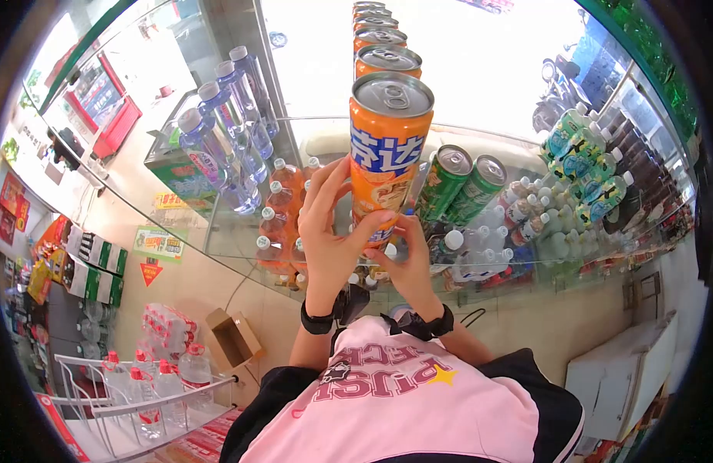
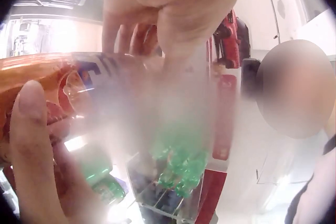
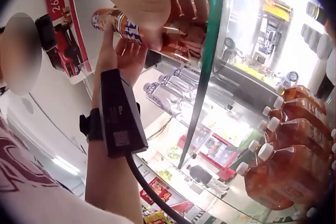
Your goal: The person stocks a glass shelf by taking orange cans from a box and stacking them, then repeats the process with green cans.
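Both hands hold an orange can [image 1: 387,147] with blue and white lettering, at the front of a row of orange cans [image 1: 382,35] in the head view. My left hand [image 1: 326,228] grips its left side, fingers around the back and thumb across the lower front. Lower down, my right hand [image 1: 410,262] pinches it from the right, the thumb near the base. More blue lettering shows between the thumbs; I cannot tell if it belongs to a second can. The left wrist view is blurred around the orange can [image 2: 52,77].
Two green cans [image 1: 447,181] stand right of the held can. Orange drink bottles [image 1: 273,224] and clear bottles [image 1: 210,147] are to the left, pale bottles [image 1: 488,251] to the right. A glass shelf edge [image 1: 526,285] crosses below; an open carton [image 1: 234,339] lies lower left.
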`<act>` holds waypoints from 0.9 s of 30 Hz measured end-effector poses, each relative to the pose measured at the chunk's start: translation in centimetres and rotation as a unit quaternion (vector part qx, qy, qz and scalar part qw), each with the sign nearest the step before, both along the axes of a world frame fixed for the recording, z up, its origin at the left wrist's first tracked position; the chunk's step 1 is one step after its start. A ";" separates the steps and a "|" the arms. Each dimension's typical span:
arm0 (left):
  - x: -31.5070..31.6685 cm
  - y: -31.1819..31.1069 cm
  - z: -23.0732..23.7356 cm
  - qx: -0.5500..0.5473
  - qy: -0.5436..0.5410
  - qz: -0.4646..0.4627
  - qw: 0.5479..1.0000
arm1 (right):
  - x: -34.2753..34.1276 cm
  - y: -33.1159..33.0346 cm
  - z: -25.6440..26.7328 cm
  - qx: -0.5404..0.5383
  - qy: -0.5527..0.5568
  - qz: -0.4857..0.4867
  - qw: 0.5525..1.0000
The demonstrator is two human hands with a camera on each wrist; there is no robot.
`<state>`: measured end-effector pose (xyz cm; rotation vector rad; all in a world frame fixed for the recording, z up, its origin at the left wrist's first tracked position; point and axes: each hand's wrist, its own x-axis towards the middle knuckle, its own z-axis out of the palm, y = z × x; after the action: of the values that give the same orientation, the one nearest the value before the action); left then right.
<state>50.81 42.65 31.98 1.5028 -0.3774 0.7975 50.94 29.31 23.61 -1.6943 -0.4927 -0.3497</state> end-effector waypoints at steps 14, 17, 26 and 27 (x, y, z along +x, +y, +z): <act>-0.3 -0.4 -0.3 -0.026 0.008 0.011 1.000 | -0.5 0.4 0.2 -0.026 -0.044 -0.073 0.996; -0.1 -0.5 -0.6 -0.023 -0.009 0.016 1.000 | -0.3 0.3 0.1 -0.022 -0.050 -0.068 0.996; -0.4 -0.7 -1.4 -0.024 -0.007 0.029 0.999 | -0.4 -0.3 0.6 -0.027 -0.024 -0.026 0.999; -0.6 -1.2 -1.4 -0.073 -0.001 0.038 0.997 | -0.4 -0.7 1.1 -0.043 -0.009 -0.009 0.999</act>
<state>50.21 41.42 30.57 1.3866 -0.2593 0.8694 50.56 28.62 24.66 -1.7813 -0.5136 -0.3612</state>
